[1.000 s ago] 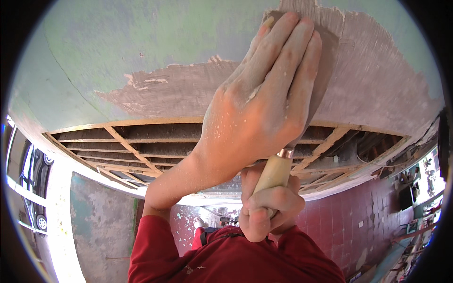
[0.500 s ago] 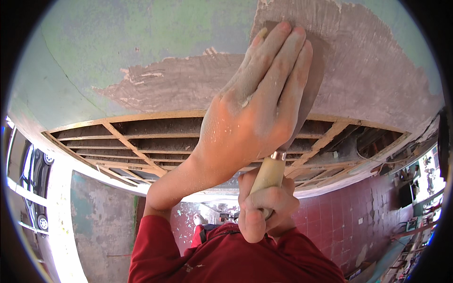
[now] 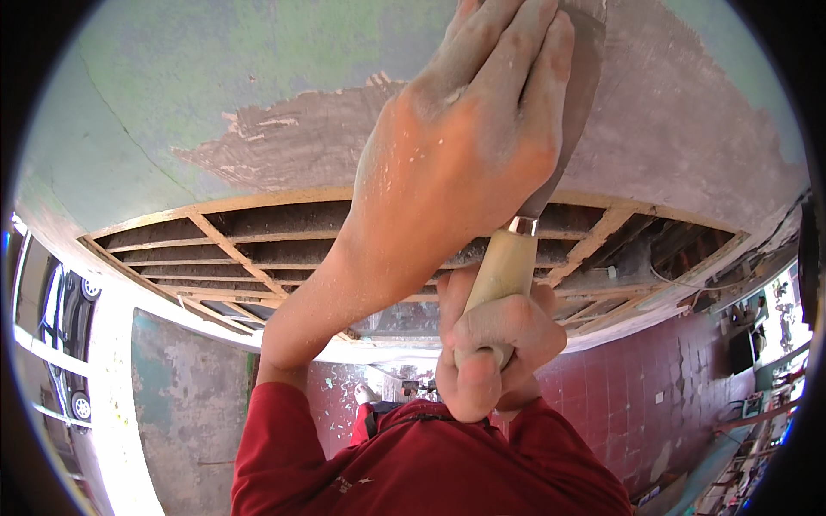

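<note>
My right hand (image 3: 522,334) is closed round the pale handle of a scraper (image 3: 503,262). A metal ferrule joins the handle to its long, flat grey blade, which runs up against the green-painted wall (image 3: 284,52). Dusted with pale powder, my left hand (image 3: 460,159) lies over the blade with its fingers stretched out, and the fingertips run to the top edge of the view. Around the blade is a rough brown-grey patch (image 3: 671,129) where the paint is gone. The blade's far end is partly hidden under my left hand.
Below the painted surface is an opening with a wooden slat frame (image 3: 232,249). Paint flakes lie on the red tiled floor (image 3: 619,387). A dark car (image 3: 64,331) stands far left, and assorted clutter (image 3: 761,421) lines the far right.
Both hands and the scraper have moved up the wall together, the handle shifting slightly right. Their grip on the scraper looks the same.
</note>
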`<state>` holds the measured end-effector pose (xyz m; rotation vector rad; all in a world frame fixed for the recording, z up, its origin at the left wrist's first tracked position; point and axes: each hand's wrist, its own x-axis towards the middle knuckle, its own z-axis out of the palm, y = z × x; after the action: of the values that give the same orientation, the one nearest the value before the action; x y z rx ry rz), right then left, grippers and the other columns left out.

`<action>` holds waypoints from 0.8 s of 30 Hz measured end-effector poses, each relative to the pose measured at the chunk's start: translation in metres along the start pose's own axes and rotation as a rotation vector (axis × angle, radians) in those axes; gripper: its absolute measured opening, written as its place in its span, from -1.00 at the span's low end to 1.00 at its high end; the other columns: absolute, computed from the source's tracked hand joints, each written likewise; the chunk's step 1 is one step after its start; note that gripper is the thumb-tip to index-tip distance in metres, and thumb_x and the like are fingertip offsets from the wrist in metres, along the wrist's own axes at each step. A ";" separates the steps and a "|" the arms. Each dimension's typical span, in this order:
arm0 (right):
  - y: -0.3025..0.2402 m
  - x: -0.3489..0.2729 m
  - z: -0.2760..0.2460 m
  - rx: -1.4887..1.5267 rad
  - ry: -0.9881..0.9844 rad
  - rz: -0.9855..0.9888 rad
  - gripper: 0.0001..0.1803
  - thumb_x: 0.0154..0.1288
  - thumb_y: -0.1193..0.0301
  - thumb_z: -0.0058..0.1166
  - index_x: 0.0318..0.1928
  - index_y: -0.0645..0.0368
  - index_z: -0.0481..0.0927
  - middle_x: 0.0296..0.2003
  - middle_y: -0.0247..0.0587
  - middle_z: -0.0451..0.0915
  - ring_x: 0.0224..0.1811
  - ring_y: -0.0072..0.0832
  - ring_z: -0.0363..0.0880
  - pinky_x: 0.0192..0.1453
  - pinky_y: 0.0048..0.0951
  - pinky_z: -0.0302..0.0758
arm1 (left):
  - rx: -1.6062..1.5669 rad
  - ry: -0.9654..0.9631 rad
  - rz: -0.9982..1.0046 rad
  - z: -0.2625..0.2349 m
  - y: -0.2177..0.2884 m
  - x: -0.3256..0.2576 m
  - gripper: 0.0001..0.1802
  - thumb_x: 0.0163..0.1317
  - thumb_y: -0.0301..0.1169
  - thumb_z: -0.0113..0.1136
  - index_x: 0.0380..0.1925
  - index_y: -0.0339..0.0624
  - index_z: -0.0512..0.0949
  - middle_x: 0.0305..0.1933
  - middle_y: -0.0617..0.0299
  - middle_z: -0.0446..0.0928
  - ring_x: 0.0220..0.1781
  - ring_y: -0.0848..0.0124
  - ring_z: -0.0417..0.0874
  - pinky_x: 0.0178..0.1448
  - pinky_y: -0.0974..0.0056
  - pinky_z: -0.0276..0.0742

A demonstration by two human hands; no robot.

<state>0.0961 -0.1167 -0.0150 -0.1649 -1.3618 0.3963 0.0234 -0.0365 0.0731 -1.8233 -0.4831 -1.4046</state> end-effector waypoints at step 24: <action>0.004 -0.018 -0.011 -0.175 0.012 0.029 -0.90 -0.29 0.47 0.09 -0.61 0.17 0.51 -0.69 -0.18 0.48 -0.72 -0.42 0.25 -0.58 -0.50 0.20 | 0.021 -0.158 0.007 -0.013 0.004 0.012 -0.46 0.00 -0.55 0.22 0.07 -0.54 0.57 0.23 -0.13 0.53 0.34 0.04 0.53 0.45 0.07 0.51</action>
<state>0.1037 -0.1186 -0.0348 -0.3320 -1.3831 0.2996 0.0220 -0.0508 0.0841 -1.9255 -0.5690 -1.2513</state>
